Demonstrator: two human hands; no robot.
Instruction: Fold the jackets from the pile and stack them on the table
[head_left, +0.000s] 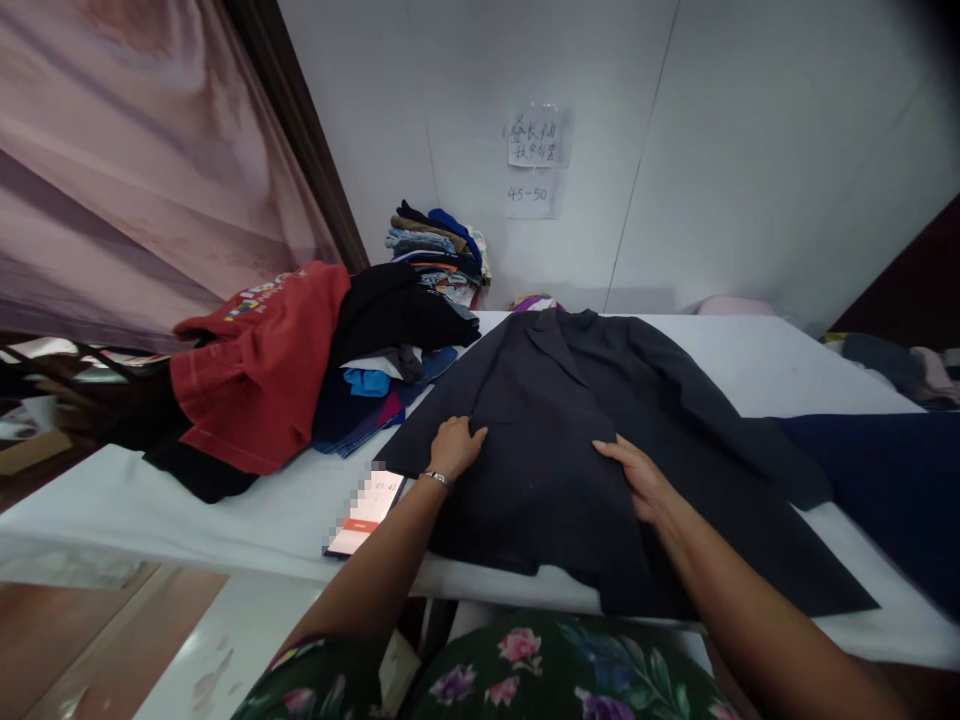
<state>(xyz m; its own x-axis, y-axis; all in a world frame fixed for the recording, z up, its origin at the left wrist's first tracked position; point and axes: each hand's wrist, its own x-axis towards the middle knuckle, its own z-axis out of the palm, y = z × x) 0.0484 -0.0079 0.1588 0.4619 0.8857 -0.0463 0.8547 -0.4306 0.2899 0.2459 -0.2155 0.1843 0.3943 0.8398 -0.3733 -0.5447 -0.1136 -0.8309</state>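
A dark grey, collared, long-sleeved jacket [532, 470] lies spread over the white table in front of me, its collar towards the wall. My left hand [456, 447], with a bracelet at the wrist, has its fingers curled onto the cloth on the jacket's left side. Along the loose front panel, my right hand [637, 475] grips the fabric, thumb on top and the other fingers partly hidden. Just left of my left forearm rests a phone [367, 515] with a lit screen, close to the jacket's left sleeve.
A red garment [262, 370] and black clothes [397, 310] are heaped at the left on the white table [247, 540]. Behind them rises a stack of folded clothes [435, 250]. Navy cloth [885, 480] lies at the right. Handwritten paper signs [534, 140] hang on the wall.
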